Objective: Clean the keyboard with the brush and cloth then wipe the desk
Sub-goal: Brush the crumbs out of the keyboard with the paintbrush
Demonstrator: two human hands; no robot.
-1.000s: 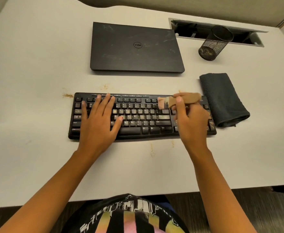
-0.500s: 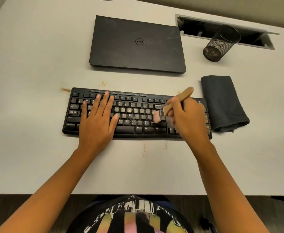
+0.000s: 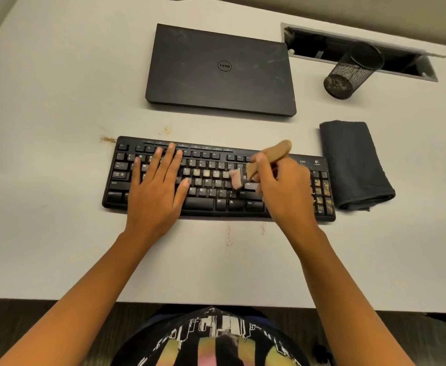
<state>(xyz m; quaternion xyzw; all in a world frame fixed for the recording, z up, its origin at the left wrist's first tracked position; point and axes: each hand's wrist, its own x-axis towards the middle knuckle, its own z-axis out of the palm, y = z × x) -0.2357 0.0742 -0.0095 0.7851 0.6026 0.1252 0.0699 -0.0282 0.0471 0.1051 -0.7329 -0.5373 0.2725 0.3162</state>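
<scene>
Head view: brush (image 3: 259,165) is gripped by the right hand (image 3: 286,192), bristles pointed left along the keyboard (image 3: 199,204); left hand (image 3: 155,192) is laid flat there.

This is an office. A pale worktop (image 3: 58,101) carries a closed laptop (image 3: 220,71), a black keyboard (image 3: 216,199) and a mesh pen cup (image 3: 348,75). A cable slot (image 3: 309,46) is cut into its far edge.

I saw the crumb-flecked black keyboard (image 3: 211,205) lying flat. A wooden brush (image 3: 275,153) touched its keys, handle pointing to 1 o'clock. The folded dark cloth (image 3: 354,162) lay at its 3 o'clock.
</scene>
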